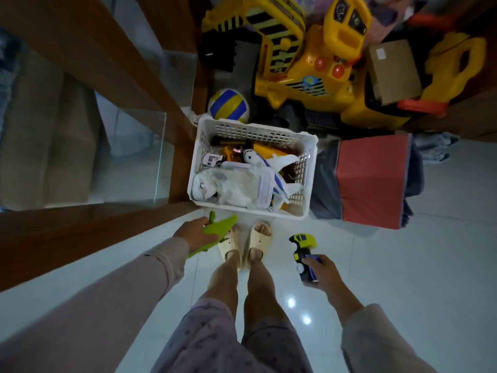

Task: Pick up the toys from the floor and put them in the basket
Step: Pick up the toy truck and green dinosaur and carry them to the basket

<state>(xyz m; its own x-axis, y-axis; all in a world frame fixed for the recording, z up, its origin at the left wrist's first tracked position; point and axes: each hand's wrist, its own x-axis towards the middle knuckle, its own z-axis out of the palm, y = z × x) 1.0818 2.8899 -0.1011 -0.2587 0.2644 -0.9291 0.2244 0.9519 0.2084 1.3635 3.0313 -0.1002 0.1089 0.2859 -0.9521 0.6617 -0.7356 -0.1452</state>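
A white slotted basket stands on the tiled floor just ahead of my feet. In it lie a white and blue toy plane, a pale soft toy and other toys. My left hand grips a flat bright green toy, held just short of the basket's near left corner. My right hand is closed on a yellow and black toy truck, lower right of the basket and above the floor.
A big yellow ride-on digger and a blue and yellow ball sit behind the basket. A red box stands to its right. Wooden furniture with glass panels lines the left. My slippered feet stand before the basket.
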